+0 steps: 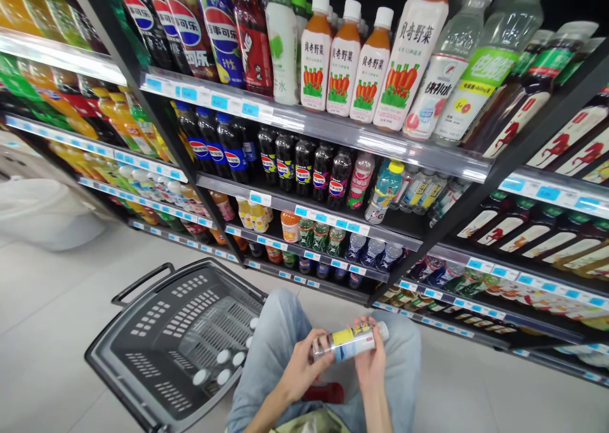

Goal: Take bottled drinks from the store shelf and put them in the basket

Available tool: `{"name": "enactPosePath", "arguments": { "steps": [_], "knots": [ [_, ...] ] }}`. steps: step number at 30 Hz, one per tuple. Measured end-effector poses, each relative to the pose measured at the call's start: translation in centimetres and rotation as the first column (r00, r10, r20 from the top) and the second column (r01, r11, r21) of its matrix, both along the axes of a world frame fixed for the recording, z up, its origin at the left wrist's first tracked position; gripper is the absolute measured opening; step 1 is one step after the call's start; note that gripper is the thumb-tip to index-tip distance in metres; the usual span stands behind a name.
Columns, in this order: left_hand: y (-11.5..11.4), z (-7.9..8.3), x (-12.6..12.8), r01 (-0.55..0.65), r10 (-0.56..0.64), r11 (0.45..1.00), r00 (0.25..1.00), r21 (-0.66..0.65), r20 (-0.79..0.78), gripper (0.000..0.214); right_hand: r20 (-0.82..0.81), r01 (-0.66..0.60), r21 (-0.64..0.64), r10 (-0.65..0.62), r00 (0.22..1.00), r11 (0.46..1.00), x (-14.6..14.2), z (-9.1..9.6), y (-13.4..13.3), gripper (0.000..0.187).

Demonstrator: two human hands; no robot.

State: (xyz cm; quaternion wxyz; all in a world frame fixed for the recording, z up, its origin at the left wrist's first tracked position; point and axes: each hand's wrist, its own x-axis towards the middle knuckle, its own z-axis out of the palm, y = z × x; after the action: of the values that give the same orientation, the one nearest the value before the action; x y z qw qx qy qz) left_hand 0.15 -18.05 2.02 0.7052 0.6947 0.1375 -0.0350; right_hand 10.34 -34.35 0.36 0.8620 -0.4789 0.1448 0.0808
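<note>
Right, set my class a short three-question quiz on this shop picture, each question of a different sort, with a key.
1. True or false: the bottle with the yellow label is held in both hands.
2. Where is the basket?
A. on a shelf
B. on the floor, to the person's left
C. hanging from an arm
3. Fill in: the left hand and right hand hold the bottle lying on its ____.

Key
1. True.
2. B: it sits on the floor, with white bottle caps showing inside.
3. Side.
</note>
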Motion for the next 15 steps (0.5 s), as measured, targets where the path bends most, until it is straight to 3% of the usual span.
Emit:
{"name": "enactPosePath", "arguments": {
  "steps": [3,7,11,15],
  "knots": [
    [0.2,-0.4,-0.2,0.044,-0.047,0.998,0.998,-0.046,-0.050,0.070,-0.102,0.020,0.128,-0.007,0.995,0.992,-0.4,0.0,0.3,0.045],
    [0.7,0.0,-0.4,0.117,-0.117,0.993,0.991,-0.004,-0.071,0.066,-0.114,0.003,0.119,0.011,0.993,0.993,-0.6,0.0,0.5,0.041],
    [1.2,1.0,-0.1,0.185,-0.181,0.971,0.983,0.150,-0.041,0.064,-0.110,0.022,0.043,-0.017,0.994,0.999,-0.6,0.1,0.3,0.042],
    [1.4,1.6,0.4,0.079,-0.124,0.935,0.986,0.347,0.109,0.050,-0.083,-0.005,-0.027,0.003,0.997,1.000,-0.5,-0.2,0.4,0.052]
  ]
}}
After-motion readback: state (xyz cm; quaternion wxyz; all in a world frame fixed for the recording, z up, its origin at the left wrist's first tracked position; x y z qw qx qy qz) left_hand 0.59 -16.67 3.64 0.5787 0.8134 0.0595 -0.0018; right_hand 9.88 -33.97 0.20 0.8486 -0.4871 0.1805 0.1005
